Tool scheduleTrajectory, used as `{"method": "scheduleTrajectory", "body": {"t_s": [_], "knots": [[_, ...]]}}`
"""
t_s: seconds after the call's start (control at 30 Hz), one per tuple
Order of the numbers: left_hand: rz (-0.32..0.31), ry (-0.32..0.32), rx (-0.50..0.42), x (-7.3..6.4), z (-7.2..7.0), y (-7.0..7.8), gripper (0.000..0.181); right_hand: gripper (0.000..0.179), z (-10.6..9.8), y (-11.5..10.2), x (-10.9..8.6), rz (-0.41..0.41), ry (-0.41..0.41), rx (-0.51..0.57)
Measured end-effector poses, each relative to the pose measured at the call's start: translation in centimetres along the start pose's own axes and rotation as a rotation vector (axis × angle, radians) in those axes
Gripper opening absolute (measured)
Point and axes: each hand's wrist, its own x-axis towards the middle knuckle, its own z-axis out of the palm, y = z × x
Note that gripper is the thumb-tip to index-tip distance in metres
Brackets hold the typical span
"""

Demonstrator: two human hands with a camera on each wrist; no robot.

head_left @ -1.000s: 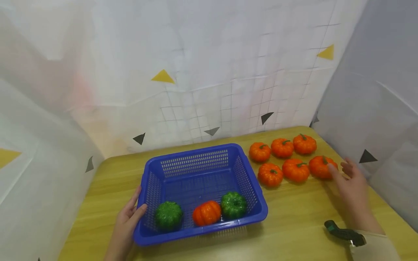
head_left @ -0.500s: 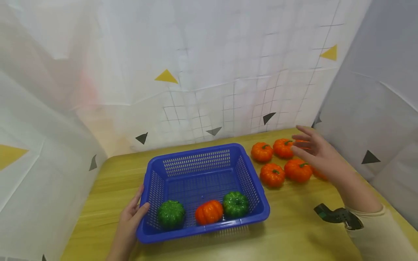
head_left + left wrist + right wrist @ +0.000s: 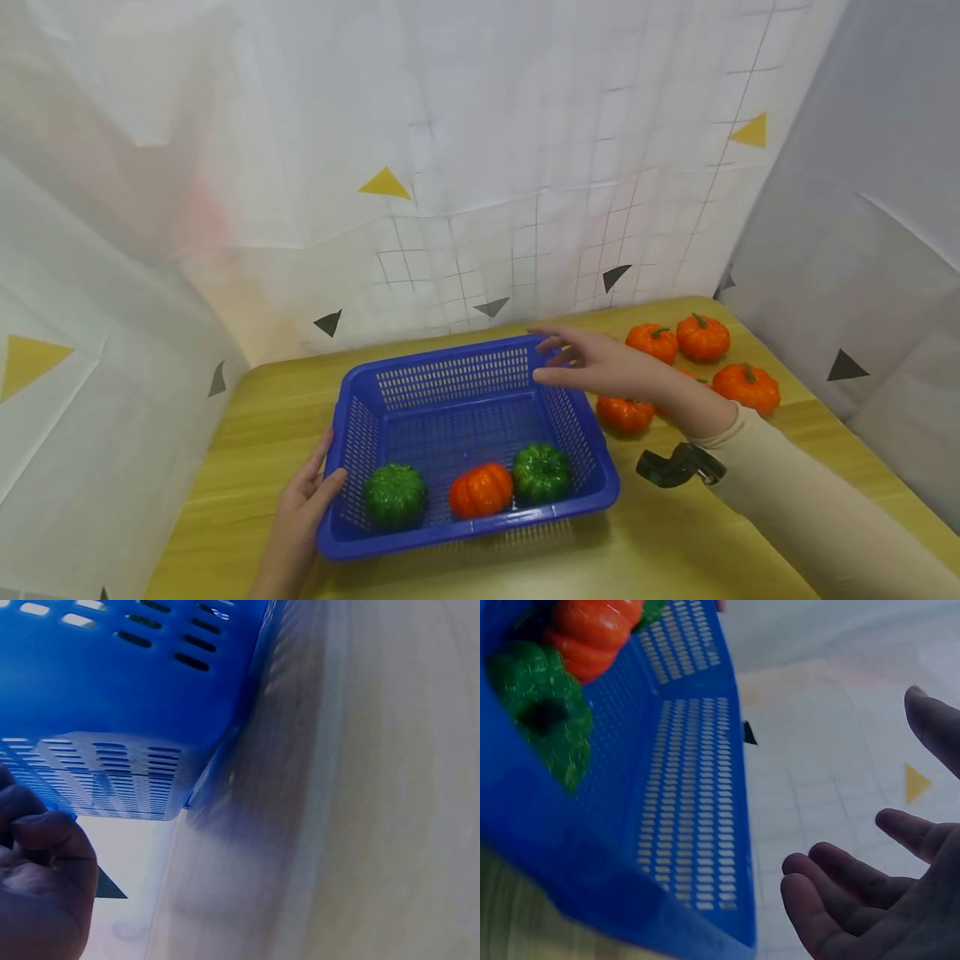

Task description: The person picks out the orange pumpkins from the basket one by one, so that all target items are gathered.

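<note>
A blue plastic basket stands on the table. Along its front side lie a green pumpkin, an orange pumpkin and another green pumpkin. My left hand holds the basket's left side, thumb at the rim and fingers along the outer wall. Over the back right corner, my right hand is spread with nothing in it. The right wrist view shows that hand's fingers loosely bent, apart from the basket's rim.
Right of the basket several orange pumpkins rest on the wooden table, among them one at the back and one at the far right. My right arm partly covers others. White sheeting encloses the back and sides.
My right hand has swept left from the rightmost orange pumpkin, over the others, to the basket's back right corner. My left hand and the basket's contents stay as they were.
</note>
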Motion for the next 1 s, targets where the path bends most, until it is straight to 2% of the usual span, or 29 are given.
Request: {"method": "scheduleTrajectory", "body": {"t_s": [0.2,0.3,0.5,0.63,1.0], "knots": [[-0.032,0.007,0.024,0.0,-0.1,0.0,0.064,0.074,3.1,-0.5,2.6,0.059,-0.203,0.029],[-0.049,0.010,0.025,-0.1,-0.2,0.0,0.065,0.073,4.5,-0.9,3.4,0.066,-0.276,0.001],[-0.046,0.016,0.027,0.0,-0.2,0.0,0.064,0.071,7.0,-1.3,4.5,0.045,-0.362,-0.089],[-0.046,0.018,0.038,0.1,-0.2,0.0,0.064,0.070,8.2,-1.3,4.8,0.041,-0.426,-0.103],[-0.075,0.025,0.070,0.2,-0.4,0.1,0.066,0.064,9.2,-1.4,5.1,0.027,-0.580,-0.144]]}}
